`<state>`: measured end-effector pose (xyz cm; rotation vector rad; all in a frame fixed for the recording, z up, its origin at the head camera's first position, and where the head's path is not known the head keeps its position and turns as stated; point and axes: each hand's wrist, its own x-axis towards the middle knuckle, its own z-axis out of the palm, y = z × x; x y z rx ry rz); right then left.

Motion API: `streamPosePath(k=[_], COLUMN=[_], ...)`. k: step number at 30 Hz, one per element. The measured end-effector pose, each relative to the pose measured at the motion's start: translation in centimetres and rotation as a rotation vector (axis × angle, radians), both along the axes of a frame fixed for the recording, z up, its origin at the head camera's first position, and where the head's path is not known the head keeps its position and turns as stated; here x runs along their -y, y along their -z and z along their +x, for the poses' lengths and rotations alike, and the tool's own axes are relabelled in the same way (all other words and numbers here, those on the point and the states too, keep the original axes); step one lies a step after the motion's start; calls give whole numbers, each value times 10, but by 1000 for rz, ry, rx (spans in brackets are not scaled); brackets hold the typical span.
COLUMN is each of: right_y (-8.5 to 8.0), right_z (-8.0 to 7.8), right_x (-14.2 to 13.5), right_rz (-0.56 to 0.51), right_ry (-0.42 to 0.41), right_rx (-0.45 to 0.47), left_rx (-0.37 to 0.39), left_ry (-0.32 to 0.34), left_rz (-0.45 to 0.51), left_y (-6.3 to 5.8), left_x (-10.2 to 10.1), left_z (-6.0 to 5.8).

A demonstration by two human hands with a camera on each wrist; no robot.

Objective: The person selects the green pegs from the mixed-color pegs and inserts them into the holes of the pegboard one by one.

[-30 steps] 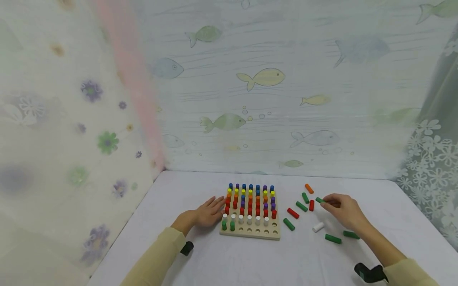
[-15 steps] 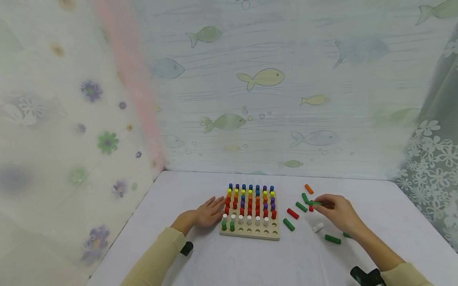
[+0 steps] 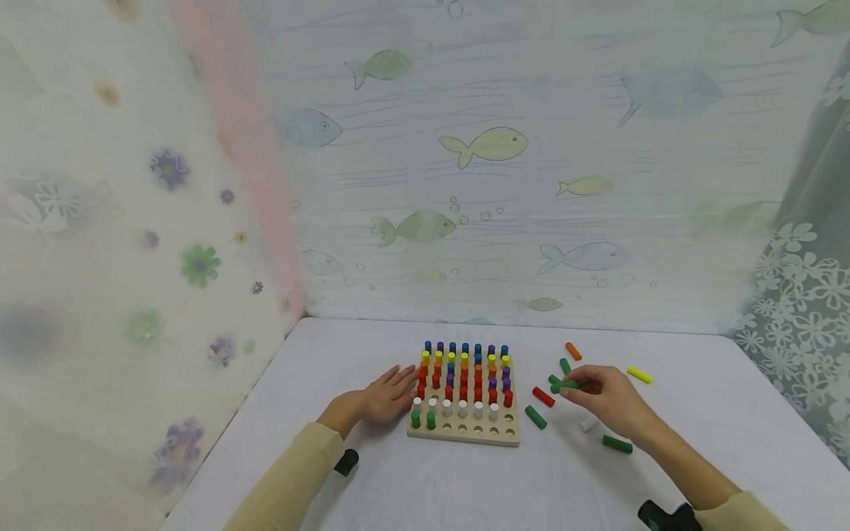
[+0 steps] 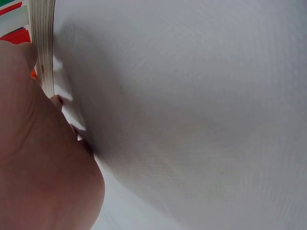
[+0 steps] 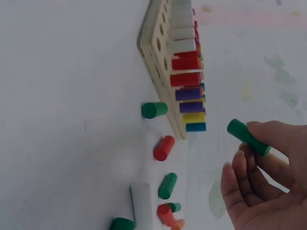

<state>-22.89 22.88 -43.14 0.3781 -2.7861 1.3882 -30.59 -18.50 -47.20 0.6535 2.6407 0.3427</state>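
Hand [image 3: 607, 398] moved green peg [image 5: 247, 138] nearer pegboard [image 3: 463, 437].

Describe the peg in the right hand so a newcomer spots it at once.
Start at the wooden pegboard on the white table, then go right to the person's right hand. Pinched there is a green peg; loose green pegs lie nearby and upright green pegs sit in the board, but this one alone is held.

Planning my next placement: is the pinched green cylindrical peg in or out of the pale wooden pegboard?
Out: the right hand pinches the green peg, visibly apart from the pegboard.
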Motion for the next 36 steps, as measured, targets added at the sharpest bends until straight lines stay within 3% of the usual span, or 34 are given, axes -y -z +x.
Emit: streamPosePath(k=[19, 36], right_y=[2, 3], right_z=[2, 2], right_x=[27, 56], right_rz=[-10, 5], right_ry=[-33, -108], right_rx=[53, 1], left_rx=[0, 3], left_ry=[-2, 11], left_rz=[-6, -17], left_y=[3, -1], left_x=[1, 0], left_z=[-1, 0])
